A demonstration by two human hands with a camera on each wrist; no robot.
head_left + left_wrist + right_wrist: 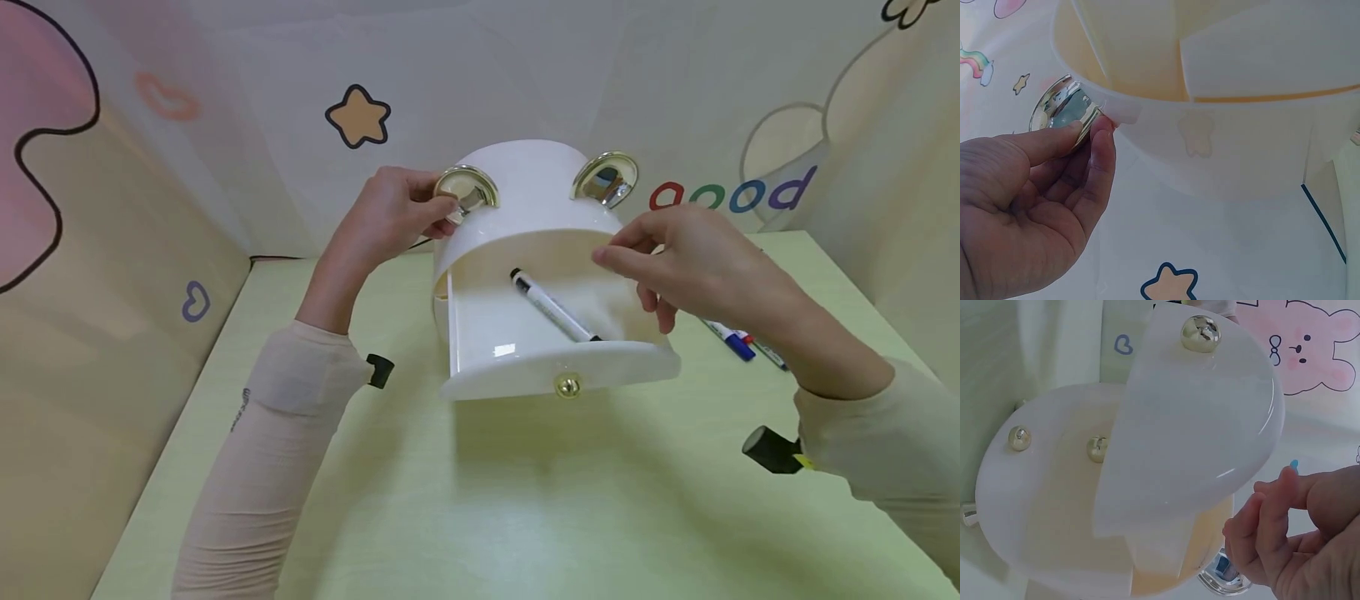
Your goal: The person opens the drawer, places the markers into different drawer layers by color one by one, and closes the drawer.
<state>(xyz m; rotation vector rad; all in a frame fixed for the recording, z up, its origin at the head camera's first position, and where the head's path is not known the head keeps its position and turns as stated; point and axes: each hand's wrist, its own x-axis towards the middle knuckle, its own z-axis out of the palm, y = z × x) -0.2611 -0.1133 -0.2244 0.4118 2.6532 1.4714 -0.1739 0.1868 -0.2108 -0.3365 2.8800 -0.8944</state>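
A white storage box (pixel 528 179) with two gold-rimmed, mirror-like ears stands on the table, its top drawer (pixel 487 367) pulled out. Inside that drawer a white marker with black ends (pixel 555 307) lies at a slant. Thumb and fingers of my left hand (pixel 397 212) pinch the box's left ear (pixel 1063 112). My right hand (pixel 690 258) hovers by the drawer's right side, fingers loosely bent and holding nothing. Close to it is the right ear (pixel 1225 575). A round gold knob (pixel 1200 334) sits on the drawer front.
Several markers (pixel 731 340) with blue and red caps lie on the table to the right of the box, partly behind my right hand. Further gold knobs (pixel 1019 438) show on the box's lower front. A printed curtain (pixel 285 50) rises behind and beside the table (pixel 525 525).
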